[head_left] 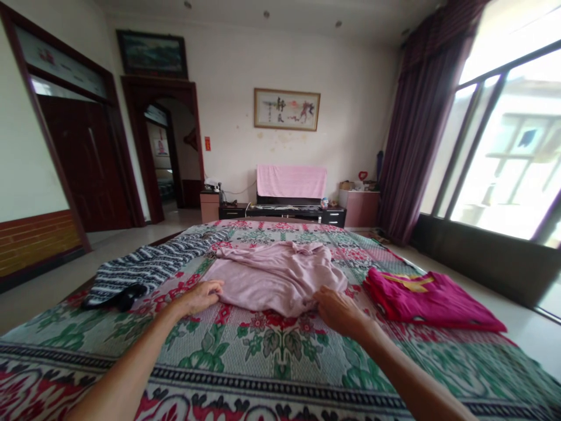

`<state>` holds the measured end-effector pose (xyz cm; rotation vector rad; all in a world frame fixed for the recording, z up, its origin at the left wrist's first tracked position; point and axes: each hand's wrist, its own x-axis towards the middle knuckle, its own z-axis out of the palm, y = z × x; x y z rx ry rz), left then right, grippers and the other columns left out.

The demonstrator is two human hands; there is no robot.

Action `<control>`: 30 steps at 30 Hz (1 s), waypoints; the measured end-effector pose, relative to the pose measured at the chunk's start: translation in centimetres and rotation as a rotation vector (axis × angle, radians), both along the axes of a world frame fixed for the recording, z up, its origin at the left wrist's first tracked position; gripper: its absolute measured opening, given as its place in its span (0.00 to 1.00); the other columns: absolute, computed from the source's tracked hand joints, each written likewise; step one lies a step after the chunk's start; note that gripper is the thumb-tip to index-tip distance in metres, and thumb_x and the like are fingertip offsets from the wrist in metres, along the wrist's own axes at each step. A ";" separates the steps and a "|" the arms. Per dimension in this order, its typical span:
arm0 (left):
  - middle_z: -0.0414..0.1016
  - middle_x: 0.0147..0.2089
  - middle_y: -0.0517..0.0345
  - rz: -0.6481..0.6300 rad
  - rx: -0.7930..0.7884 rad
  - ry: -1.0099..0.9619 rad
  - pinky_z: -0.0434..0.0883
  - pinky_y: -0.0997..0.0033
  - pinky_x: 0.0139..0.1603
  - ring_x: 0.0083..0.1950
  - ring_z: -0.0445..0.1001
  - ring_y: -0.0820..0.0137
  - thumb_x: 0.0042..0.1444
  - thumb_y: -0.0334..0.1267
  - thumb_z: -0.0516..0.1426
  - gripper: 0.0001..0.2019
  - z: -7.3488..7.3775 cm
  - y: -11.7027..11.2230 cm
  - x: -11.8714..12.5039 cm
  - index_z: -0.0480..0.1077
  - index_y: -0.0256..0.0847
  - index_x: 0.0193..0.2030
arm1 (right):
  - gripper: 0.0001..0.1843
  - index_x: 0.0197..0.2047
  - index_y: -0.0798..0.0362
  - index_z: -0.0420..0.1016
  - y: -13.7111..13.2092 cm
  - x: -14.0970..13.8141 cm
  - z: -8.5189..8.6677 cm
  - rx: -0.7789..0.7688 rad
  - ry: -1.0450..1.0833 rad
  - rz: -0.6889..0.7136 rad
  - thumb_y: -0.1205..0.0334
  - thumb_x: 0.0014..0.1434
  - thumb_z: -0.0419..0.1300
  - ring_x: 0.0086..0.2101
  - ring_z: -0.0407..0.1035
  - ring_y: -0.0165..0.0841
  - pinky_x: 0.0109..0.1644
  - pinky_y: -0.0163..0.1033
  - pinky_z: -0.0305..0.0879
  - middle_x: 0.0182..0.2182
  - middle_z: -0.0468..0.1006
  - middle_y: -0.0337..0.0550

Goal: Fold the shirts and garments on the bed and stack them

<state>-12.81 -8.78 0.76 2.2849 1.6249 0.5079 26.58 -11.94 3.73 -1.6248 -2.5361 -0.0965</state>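
A pale pink shirt (272, 275) lies spread sideways and wrinkled on the flowered bedspread (280, 351). Its collar end is toward the far right. My left hand (202, 297) pinches the near left corner of the shirt, thumb and fingers together. At the near right edge, my right hand (335, 307) is closed on the cloth. The fingertips of both hands are partly hidden by the fabric.
A folded magenta garment (429, 298) with yellow trim lies to the right. On the left is a black-and-white striped garment (153, 266). Beyond the bed stands a low black cabinet (335, 216), with a pink cloth (291, 180) draped above it.
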 end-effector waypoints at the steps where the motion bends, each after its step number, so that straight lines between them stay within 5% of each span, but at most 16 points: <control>1: 0.75 0.50 0.56 0.030 0.004 -0.061 0.64 0.66 0.55 0.53 0.70 0.62 0.47 0.38 0.50 0.11 0.0 0.1 -0.2 0.71 0.42 0.34 | 0.16 0.43 0.56 0.73 0.3 0.4 0.2 0.023 0.058 0.005 0.69 0.58 0.47 0.39 0.71 0.37 0.42 0.39 0.65 0.40 0.75 0.52; 4: 0.75 0.34 0.59 0.200 0.079 -0.303 0.67 0.70 0.40 0.38 0.72 0.64 0.49 0.46 0.49 0.16 0.0 0.4 -0.9 0.71 0.39 0.36 | 0.20 0.51 0.56 0.70 1.3 1.8 1.1 0.212 0.321 0.011 0.67 0.60 0.45 0.45 0.70 0.38 0.48 0.40 0.64 0.47 0.73 0.53; 9: 0.68 0.25 0.64 0.329 0.213 -0.505 0.61 0.75 0.29 0.28 0.66 0.71 0.47 0.50 0.51 0.19 0.4 0.8 -0.8 0.72 0.39 0.37 | 0.20 0.50 0.52 0.72 1.9 2.8 2.8 0.430 0.601 0.007 0.63 0.60 0.45 0.46 0.70 0.37 0.51 0.40 0.63 0.49 0.74 0.47; 12: 0.68 0.25 0.64 0.290 0.180 -0.528 0.59 0.76 0.28 0.26 0.64 0.72 0.47 0.50 0.53 0.19 1.4 0.5 -0.2 0.73 0.39 0.38 | 0.19 0.48 0.51 0.74 1.8 2.9 3.7 0.376 0.710 -0.058 0.60 0.58 0.47 0.39 0.72 0.37 0.44 0.39 0.66 0.40 0.78 0.44; 18: 0.71 0.27 0.62 0.227 0.055 -0.544 0.59 0.76 0.26 0.26 0.64 0.73 0.44 0.50 0.56 0.18 2.8 -0.8 0.2 0.75 0.38 0.36 | 0.21 0.42 0.54 0.74 2.4 3.2 3.5 -0.016 1.140 -0.064 0.50 0.56 0.49 0.29 0.70 0.33 0.31 0.34 0.65 0.30 0.78 0.41; 24: 0.73 0.29 0.61 0.194 -0.032 -0.424 0.63 0.76 0.29 0.30 0.69 0.70 0.39 0.42 0.58 0.20 1.6 -0.6 -1.6 0.75 0.36 0.41 | 0.22 0.33 0.56 0.76 4.4 5.2 -0.6 0.107 0.911 -0.243 0.48 0.54 0.49 0.30 0.71 0.36 0.31 0.35 0.63 0.27 0.78 0.44; 30: 0.74 0.30 0.61 0.190 -0.135 -0.292 0.64 0.75 0.31 0.31 0.70 0.69 0.39 0.40 0.57 0.21 1.7 -1.1 -3.5 0.74 0.36 0.43 | 0.22 0.40 0.52 0.77 5.4 6.6 -2.6 0.204 0.635 -0.373 0.50 0.57 0.46 0.36 0.74 0.39 0.37 0.37 0.64 0.34 0.80 0.47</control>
